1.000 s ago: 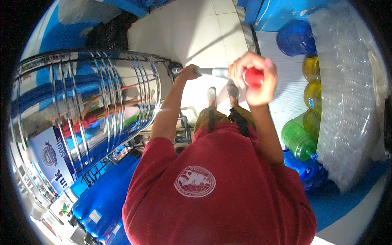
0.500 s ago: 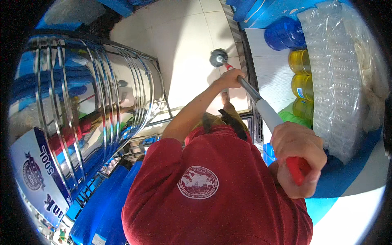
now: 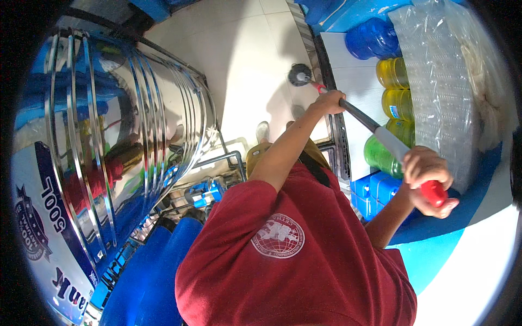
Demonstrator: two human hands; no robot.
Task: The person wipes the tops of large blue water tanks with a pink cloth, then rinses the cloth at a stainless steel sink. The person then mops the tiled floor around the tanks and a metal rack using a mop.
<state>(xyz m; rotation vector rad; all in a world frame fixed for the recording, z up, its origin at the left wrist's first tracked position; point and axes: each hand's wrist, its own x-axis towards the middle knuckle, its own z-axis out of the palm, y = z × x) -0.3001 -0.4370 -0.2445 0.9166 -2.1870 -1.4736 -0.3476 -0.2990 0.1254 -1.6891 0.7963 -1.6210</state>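
I hold a long mop handle (image 3: 380, 133) with both hands. My left hand (image 3: 328, 101) grips the dark shaft low down, close to the round grey mop head (image 3: 299, 75) that rests on the white tiled floor (image 3: 250, 60). My right hand (image 3: 427, 174) is closed around the red grip at the upper end, at the right of the view. The handle slants from lower right up to the floor near the wall. My red shirt (image 3: 293, 255) fills the lower middle.
A large shiny ribbed steel tank (image 3: 109, 146) stands at the left on a metal frame. Blue, yellow and green water jugs (image 3: 397, 98) line the right wall beside a stack of clear plastic-wrapped bottles (image 3: 451, 81). Blue containers (image 3: 147, 266) lie below.
The mop head has slid over the floor toward the right wall. My right hand, with the red grip, dropped from centre top to the lower right; my left arm has stretched out.
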